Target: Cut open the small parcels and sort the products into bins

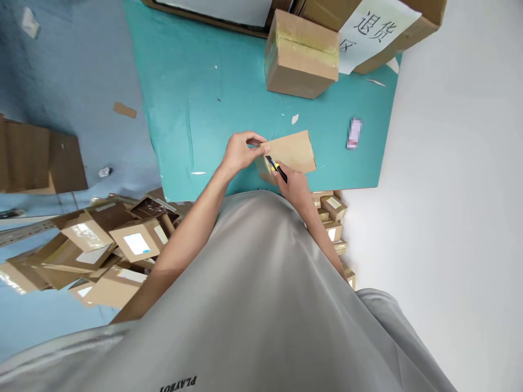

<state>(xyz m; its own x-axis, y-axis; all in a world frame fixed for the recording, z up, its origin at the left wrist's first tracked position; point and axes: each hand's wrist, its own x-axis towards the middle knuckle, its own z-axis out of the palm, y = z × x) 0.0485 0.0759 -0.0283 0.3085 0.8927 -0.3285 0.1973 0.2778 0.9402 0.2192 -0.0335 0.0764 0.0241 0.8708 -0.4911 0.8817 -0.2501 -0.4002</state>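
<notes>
A small brown cardboard box (291, 151) rests near the front edge of the green-topped table. My left hand (244, 149) grips its left corner, with the thumb on the top face and the fingers behind the edge. My right hand (295, 188) is closed around a black and yellow utility knife (279, 170). The knife's tip points up and left, over the box's near left end and just below my left thumb. Whether the blade touches the cardboard I cannot tell.
A taped carton (304, 68) stands at the back of the green table (196, 109), beside a larger box bearing a handwritten paper sign (371, 32). A blurred small item (353, 133) lies at right. Piled boxes (134, 242) cover the floor at left; a white wall (457, 163) borders the right.
</notes>
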